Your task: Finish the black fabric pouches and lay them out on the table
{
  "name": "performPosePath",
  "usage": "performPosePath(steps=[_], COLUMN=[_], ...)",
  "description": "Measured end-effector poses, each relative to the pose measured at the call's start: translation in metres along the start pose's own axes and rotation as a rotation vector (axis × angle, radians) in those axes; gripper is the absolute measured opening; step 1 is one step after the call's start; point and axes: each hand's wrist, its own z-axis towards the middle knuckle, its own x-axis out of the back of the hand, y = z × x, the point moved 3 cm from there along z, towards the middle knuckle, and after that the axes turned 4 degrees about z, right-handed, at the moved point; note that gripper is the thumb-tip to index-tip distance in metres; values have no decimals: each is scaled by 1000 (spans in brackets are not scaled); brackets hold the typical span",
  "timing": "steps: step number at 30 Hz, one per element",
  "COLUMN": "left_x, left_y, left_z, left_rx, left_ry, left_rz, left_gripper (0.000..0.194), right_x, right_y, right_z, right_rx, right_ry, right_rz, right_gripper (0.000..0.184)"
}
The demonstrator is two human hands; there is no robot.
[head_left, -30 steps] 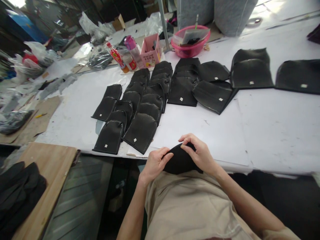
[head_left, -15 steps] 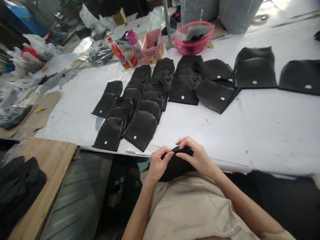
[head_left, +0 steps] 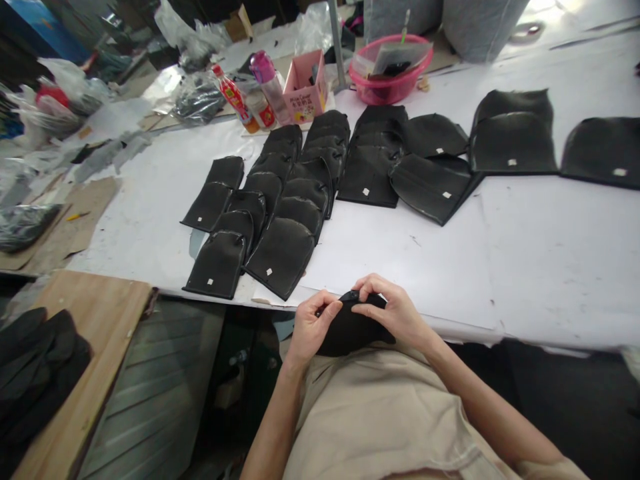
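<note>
Both hands work on a black curved fabric piece (head_left: 353, 330) held against my body at the table's front edge. My left hand (head_left: 314, 325) pinches its upper left rim between thumb and fingers. On the right part of the same rim, my right hand (head_left: 393, 307) is closed, thumb below and fingers curled over the top. The rim between the two hands looks folded; the piece's lower part rests at my lap. Beyond the hands lie overlapping black panels (head_left: 283, 257), several with small white tags, on the white table (head_left: 400, 253).
A pink basin (head_left: 387, 87), a pink box (head_left: 306, 100), a purple-capped bottle (head_left: 270, 83) and a red-labelled bottle (head_left: 234, 100) stand at the back. To my left, dark cloth (head_left: 40, 373) lies on a wooden board (head_left: 107, 293). Plastic bags (head_left: 75, 93) clutter the far left.
My left hand has shifted slightly left along the rim, uncovering more of the folded edge. My right hand keeps nearly the same place. The whole view has moved a little.
</note>
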Motion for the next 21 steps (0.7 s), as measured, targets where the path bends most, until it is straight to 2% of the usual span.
performPosePath(steps=[5,8,13,21], left_x=[-1,-7,-16,-17], left_y=[2,-3,-11,-18], left_z=[1,4,5,4], left_rx=[20,93,209,260], left_ry=[-14,13,-30,-23], left_rz=[43,-60,-247,-292], left_gripper=[39,42,35,35], right_x=[-7,-10,-10,-10], right_y=[-1,0,0,1], right_z=[-3,-5,-6,-6], right_rx=[105,148,167,168], right_ry=[-12,-29,-67,-75], right_rz=[-64,-108,-138,-155], right_gripper=[16,14,12,10])
